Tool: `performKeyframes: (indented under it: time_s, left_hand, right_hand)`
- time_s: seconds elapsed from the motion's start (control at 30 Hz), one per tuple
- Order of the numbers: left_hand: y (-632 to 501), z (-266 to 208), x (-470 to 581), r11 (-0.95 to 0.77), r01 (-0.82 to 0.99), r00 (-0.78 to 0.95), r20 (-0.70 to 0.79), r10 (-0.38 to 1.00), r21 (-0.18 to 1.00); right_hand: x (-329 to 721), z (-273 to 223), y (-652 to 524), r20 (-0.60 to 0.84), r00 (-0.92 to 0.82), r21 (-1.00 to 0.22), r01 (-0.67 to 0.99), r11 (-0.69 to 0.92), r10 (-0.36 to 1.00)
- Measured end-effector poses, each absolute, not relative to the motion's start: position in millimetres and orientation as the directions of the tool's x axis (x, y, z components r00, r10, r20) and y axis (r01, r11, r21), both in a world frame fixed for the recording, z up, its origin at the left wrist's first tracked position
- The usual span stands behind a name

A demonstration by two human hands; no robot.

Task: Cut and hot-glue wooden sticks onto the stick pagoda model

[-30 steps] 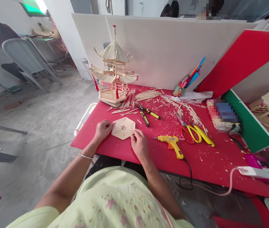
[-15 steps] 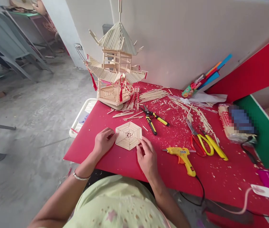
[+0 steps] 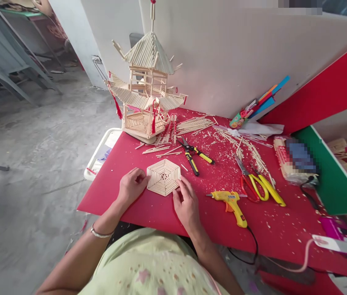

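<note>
A hexagonal panel of thin wooden sticks (image 3: 164, 177), set in nested rings, lies flat on the red tabletop (image 3: 161, 213). My left hand (image 3: 133, 186) pinches its left corner with thumb and curled fingers. At the right edge, my right hand (image 3: 186, 200) grips the panel between the thumb and the forefinger. Just beyond it are black-and-yellow pliers (image 3: 195, 155) and short cut sticks. A yellow glue gun (image 3: 230, 201) lies on its side to the right of my right hand.
A stick-built pagoda model (image 3: 149, 90) with red tassels stands at the back left. Loose sticks (image 3: 194, 124) and shavings are scattered behind the pliers. Scissors (image 3: 250, 180), a yellow-handled tool (image 3: 271, 190) and a power strip (image 3: 334, 244) lie to the right. A glue-gun cord hangs over the front edge.
The whole view has shifted slightly, so things appear a little further left. Both hands keep the same hold on the hexagonal panel, which stays in place on the table.
</note>
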State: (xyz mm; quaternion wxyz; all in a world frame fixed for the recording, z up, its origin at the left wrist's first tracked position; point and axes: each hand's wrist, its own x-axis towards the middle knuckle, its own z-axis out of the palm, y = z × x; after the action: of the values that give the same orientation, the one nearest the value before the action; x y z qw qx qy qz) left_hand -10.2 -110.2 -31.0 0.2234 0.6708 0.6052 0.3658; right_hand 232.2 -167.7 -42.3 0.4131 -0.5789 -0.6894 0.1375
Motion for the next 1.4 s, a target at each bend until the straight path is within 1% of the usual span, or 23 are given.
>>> performKeyframes:
  time_s: [0.37, 0.43, 0.5, 0.57, 0.63, 0.67, 0.73, 0.8, 0.87, 0.93, 1.07, 1.13, 1.2, 1.27, 1.33, 1.4]
  left_hand:
    - [-110.5, -29.0, -9.2, -0.145, 0.655, -0.023, 0.211, 0.977, 0.741]
    - [-110.3, -27.3, -8.6, -0.138, 0.660, -0.026, 0.207, 0.978, 0.738]
    - [-109.6, -25.7, -8.3, -0.123, 0.652, -0.055, 0.208, 0.977, 0.748]
    - [-108.3, -25.0, -8.7, -0.080, 0.634, -0.110, 0.192, 0.975, 0.769]
    - [-106.6, -26.1, -9.8, -0.035, 0.622, -0.138, 0.154, 0.978, 0.782]
    - [-105.9, -27.3, -10.4, -0.025, 0.623, -0.134, 0.138, 0.981, 0.782]
    - [-104.6, -30.3, -11.9, -0.024, 0.631, -0.108, 0.118, 0.987, 0.775]
    - [-104.1, -33.3, -13.4, -0.022, 0.635, -0.098, 0.108, 0.989, 0.772]
    - [-104.3, -35.6, -14.7, -0.012, 0.631, -0.099, 0.096, 0.990, 0.776]
    - [-105.3, -36.7, -15.8, -0.008, 0.626, -0.099, 0.089, 0.991, 0.780]
    - [-107.5, -35.5, -17.5, 0.000, 0.626, -0.090, 0.072, 0.993, 0.779]
    - [-107.3, -33.1, -18.9, 0.010, 0.597, -0.066, 0.037, 0.997, 0.802]
    - [-104.9, -29.2, -21.1, 0.027, 0.531, -0.013, -0.024, 1.000, 0.847]
    - [-99.6, -22.9, -23.8, 0.086, 0.434, 0.039, -0.114, 0.993, 0.897]
    - [-91.4, -14.3, -26.3, 0.169, 0.326, 0.058, -0.199, 0.978, 0.930]
    - [-80.8, -4.4, -27.1, 0.206, 0.239, 0.045, -0.223, 0.974, 0.949]
  right_hand:
    - [230.6, -42.3, -168.2, 0.386, 0.019, -0.692, 0.667, 0.276, 0.922]
    - [230.9, -40.5, -168.9, 0.368, 0.034, -0.718, 0.645, 0.261, 0.929]
    - [232.2, -37.9, -170.0, 0.330, 0.076, -0.772, 0.596, 0.223, 0.941]
    - [234.5, -34.0, -170.7, 0.217, 0.131, -0.863, 0.490, 0.127, 0.967]
    - [236.9, -28.9, -170.0, 0.003, 0.152, -0.952, 0.302, -0.044, 0.988]
    - [237.7, -26.0, -168.7, -0.107, 0.142, -0.973, 0.191, -0.133, 0.984]
    - [238.4, -20.4, -164.0, -0.253, 0.109, -0.967, -0.030, -0.252, 0.961]
    - [237.7, -15.7, -157.5, -0.314, 0.096, -0.934, -0.208, -0.289, 0.945]
    - [236.1, -12.5, -151.3, -0.338, 0.087, -0.902, -0.313, -0.297, 0.937]
    - [233.7, -10.6, -147.3, -0.327, 0.052, -0.904, -0.307, -0.296, 0.944]
    - [230.0, -5.2, -145.1, -0.271, -0.031, -0.957, -0.103, -0.273, 0.962]
    - [232.8, 1.5, -143.0, -0.260, -0.036, -0.963, -0.060, -0.262, 0.965]
    - [241.8, 11.5, -137.7, -0.243, -0.035, -0.967, -0.070, -0.244, 0.970]
    - [258.0, 23.2, -128.5, -0.223, -0.020, -0.970, -0.092, -0.224, 0.975]
    - [280.4, 33.9, -115.3, -0.209, 0.026, -0.972, -0.111, -0.205, 0.978]
    - [305.8, 41.2, -97.9, -0.212, 0.116, -0.970, -0.148, -0.195, 0.970]
